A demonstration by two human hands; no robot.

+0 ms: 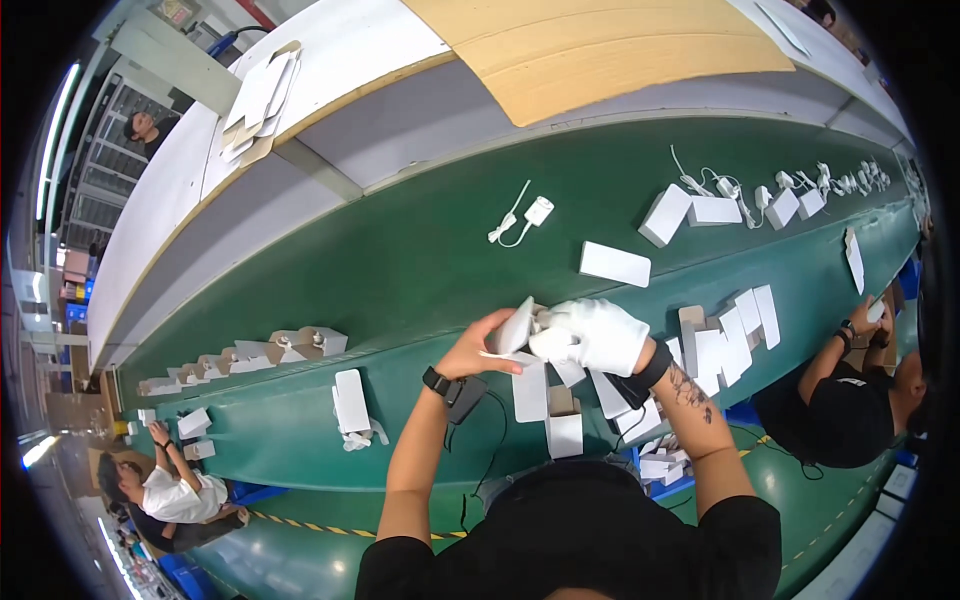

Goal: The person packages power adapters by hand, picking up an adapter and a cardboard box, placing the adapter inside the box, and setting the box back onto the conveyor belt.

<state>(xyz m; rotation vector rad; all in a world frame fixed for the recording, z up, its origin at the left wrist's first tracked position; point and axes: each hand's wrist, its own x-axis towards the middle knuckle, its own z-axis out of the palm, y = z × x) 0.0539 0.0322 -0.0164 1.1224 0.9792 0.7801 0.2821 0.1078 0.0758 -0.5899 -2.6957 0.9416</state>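
In my bare left hand (468, 352) is a small white carton (514, 330), tilted, with its flaps showing, the fingers and thumb wrapped round its side. My right hand (602, 338) wears a white glove, and its fingers are curled closed at the carton's right side. White on white hides what those fingers hold, if anything. Just under the hands stand white cartons, one open-topped carton (564, 425) among them. Beyond the hands a closed white box (615, 263) lies on the green belt. Further off is a white power adapter (538, 210) with its cable.
More adapters with cables (730, 190) and white boxes (664, 215) line the belt at the right. Opened cartons (245, 355) stand in a row at the left. Cardboard (610, 45) covers the far shelf. A co-worker (850, 410) sits right, another (170, 490) left.
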